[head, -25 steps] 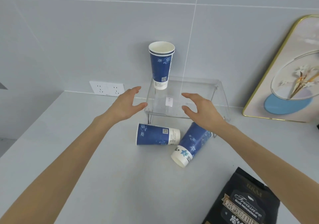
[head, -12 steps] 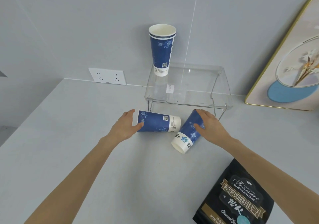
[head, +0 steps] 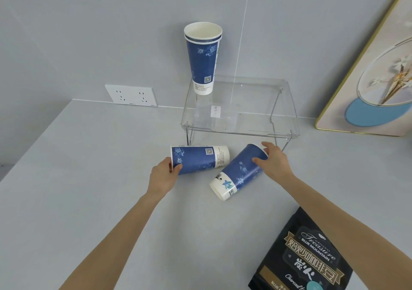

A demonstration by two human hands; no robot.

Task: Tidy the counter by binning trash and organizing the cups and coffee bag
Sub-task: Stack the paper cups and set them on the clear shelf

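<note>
Two blue paper cups lie on their sides on the grey counter (head: 89,178) in front of a clear acrylic shelf (head: 287,102). My left hand (head: 163,176) grips the mouth end of the left cup (head: 200,159). My right hand (head: 275,163) grips the mouth end of the right cup (head: 239,172), whose white base points toward me. A stack of upright blue cups (head: 201,59) stands on the shelf's back left corner. A black coffee bag (head: 305,254) lies at the near right.
A white wall socket (head: 131,95) sits at the back left above the counter. A gold-framed picture (head: 379,71) leans against the wall at the right. Grey tiled wall runs behind the shelf.
Both hands came down from beside the shelf to the lying cups and closed on their mouth ends. The camera has moved closer and tilted down.
</note>
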